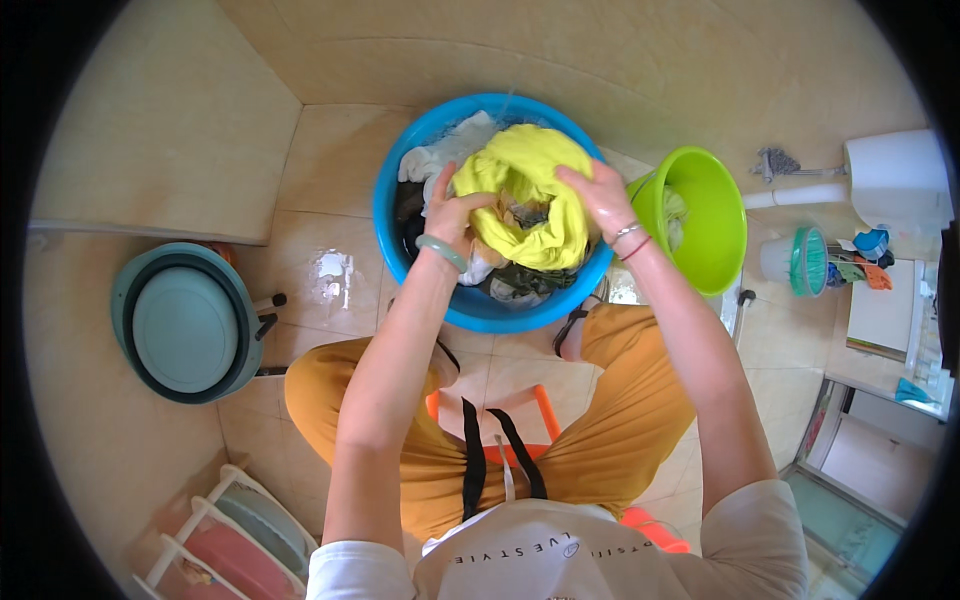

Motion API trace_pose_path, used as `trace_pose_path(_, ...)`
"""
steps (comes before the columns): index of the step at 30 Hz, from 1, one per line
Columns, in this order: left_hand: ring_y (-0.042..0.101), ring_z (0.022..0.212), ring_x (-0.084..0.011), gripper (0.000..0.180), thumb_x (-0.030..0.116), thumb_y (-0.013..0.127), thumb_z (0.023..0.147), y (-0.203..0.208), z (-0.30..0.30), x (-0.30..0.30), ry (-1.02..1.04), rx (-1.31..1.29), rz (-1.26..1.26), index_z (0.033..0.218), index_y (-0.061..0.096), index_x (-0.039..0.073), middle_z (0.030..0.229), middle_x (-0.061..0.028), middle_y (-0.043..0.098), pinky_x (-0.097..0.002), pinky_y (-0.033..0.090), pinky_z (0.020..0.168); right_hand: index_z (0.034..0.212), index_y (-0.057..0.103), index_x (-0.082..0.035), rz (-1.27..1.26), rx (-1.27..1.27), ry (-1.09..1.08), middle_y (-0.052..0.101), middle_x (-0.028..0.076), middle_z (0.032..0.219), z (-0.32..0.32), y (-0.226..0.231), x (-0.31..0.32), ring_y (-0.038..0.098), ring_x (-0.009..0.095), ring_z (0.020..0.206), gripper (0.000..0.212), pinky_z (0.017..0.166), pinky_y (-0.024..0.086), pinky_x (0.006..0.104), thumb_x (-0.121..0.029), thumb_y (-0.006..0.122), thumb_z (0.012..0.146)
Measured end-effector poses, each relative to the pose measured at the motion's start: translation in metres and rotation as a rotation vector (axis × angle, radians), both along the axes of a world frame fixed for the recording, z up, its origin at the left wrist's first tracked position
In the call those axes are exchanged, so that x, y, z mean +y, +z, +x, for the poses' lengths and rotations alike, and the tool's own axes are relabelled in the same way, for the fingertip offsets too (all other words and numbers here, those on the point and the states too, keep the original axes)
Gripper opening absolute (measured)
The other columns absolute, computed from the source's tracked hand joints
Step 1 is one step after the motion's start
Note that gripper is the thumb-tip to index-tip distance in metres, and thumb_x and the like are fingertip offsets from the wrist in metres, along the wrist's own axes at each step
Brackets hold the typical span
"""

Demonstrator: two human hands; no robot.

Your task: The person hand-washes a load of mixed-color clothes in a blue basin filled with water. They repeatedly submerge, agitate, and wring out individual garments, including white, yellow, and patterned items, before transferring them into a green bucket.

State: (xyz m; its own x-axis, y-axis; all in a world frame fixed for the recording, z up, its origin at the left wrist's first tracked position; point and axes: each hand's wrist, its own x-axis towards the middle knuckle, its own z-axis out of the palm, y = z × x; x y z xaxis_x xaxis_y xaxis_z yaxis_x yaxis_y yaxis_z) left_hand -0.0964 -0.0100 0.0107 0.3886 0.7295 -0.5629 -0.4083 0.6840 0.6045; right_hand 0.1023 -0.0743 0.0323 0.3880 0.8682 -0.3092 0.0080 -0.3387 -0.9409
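Observation:
A bright yellow garment (530, 152) is bunched into a ring over the wet laundry in a round blue basin (500, 322). My left hand (452, 212), with a pale green bangle at the wrist, grips the ring's left side, thumb pointing inward. On the opposite side my right hand (606, 202) is closed on the same garment, its thumb over the cloth. Through the ring's opening darker and brownish cloth shows. White cloth (445, 150) lies at the basin's upper left, and a dark garment (535, 280) lies at its near side.
A lime green bucket (715, 220) with pale cloth inside stands right of the basin. Leftward, a grey-green basin (185, 330) leans by the wall. A white rack (200, 510) is at lower left. Beneath me is an orange stool (545, 410). The tiled floor (335, 280) looks wet.

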Motion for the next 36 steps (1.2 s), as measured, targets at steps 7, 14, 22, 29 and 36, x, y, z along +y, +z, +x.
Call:
trace_pose_path(7, 0.051, 0.118, -0.0280, 0.041, 0.029, 0.052, 0.094, -0.063, -0.030, -0.010, 0.184, -0.238, -0.434, 0.129, 0.047, 0.008, 0.127, -0.0111, 0.054, -0.0435, 0.042, 0.101, 0.126, 0.052, -0.005, 0.209, 0.795, -0.127, 0.064, 0.006, 0.113, -0.010, 0.074, -0.010, 0.063, 0.018, 0.099, 0.044, 0.087, 0.050, 0.0313, -0.031, 0.058, 0.091)
trace_pose_path(14, 0.049, 0.124, -0.0254, 0.069, 0.059, 0.048, 0.089, 0.007, -0.005, -0.037, -0.193, -0.613, -0.155, 0.138, 0.041, 0.011, 0.136, -0.0091, 0.050, -0.0437, 0.039, 0.103, 0.118, 0.054, -0.001, 0.176, -0.249, 0.437, 0.064, 0.008, 0.109, -0.038, 0.077, -0.026, 0.061, 0.015, 0.098, 0.048, 0.088, 0.047, 0.0299, -0.025, 0.073, 0.081)
trace_pose_path(22, 0.056, 0.114, -0.0238, 0.059, 0.042, 0.062, 0.088, 0.051, 0.006, -0.031, -0.231, -0.347, -0.095, 0.132, 0.046, 0.007, 0.128, -0.0091, 0.055, -0.0373, 0.045, 0.097, 0.110, 0.062, 0.002, 0.143, 0.358, -0.122, 0.065, 0.004, 0.100, 0.000, 0.076, -0.041, 0.059, 0.010, 0.091, 0.033, 0.081, 0.047, 0.0245, -0.019, 0.070, 0.085)
trace_pose_path(29, 0.050, 0.120, -0.0239, 0.054, 0.043, 0.051, 0.094, 0.077, 0.032, -0.028, -0.255, -0.500, 0.083, 0.134, 0.044, 0.007, 0.131, -0.0082, 0.053, -0.0382, 0.038, 0.103, 0.135, 0.042, -0.008, 0.085, 0.590, 0.248, 0.054, 0.002, 0.126, -0.005, 0.050, -0.049, 0.052, 0.014, 0.114, 0.060, 0.086, 0.049, 0.0329, -0.032, 0.067, 0.086)
trace_pose_path(36, 0.049, 0.121, -0.0218, 0.054, 0.043, 0.044, 0.097, 0.103, 0.068, -0.015, -0.504, -0.255, 0.204, 0.136, 0.041, 0.006, 0.134, -0.0094, 0.050, -0.0368, 0.039, 0.102, 0.133, 0.044, -0.006, 0.188, 0.692, 0.030, 0.055, 0.007, 0.126, 0.015, 0.050, -0.060, 0.054, 0.020, 0.113, 0.051, 0.096, 0.044, 0.0372, -0.010, 0.061, 0.085)
